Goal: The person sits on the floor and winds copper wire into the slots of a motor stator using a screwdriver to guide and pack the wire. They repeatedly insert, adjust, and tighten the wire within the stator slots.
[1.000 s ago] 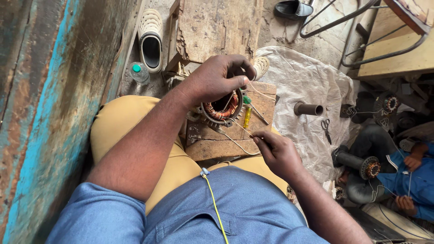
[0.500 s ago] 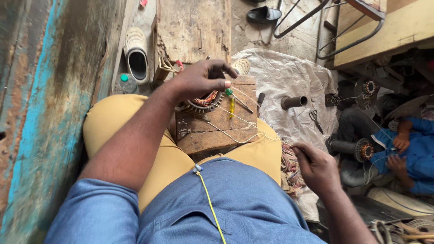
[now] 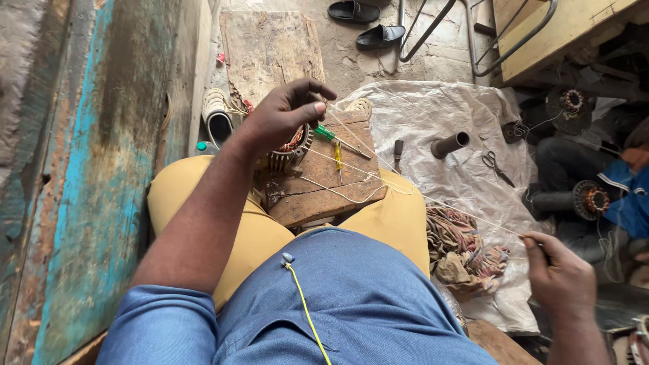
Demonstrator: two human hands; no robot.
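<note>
On the wooden board (image 3: 318, 189), the left hand (image 3: 284, 115) clasped the motor coil (image 3: 287, 152); white string (image 3: 419, 192) ran taut rightward to the right hand (image 3: 561, 277), fingers pinching its end.

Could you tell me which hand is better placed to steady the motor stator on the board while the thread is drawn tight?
The left hand: it rests on the motor stator on the wooden board. The right hand is far out, pinching the thread.
</note>
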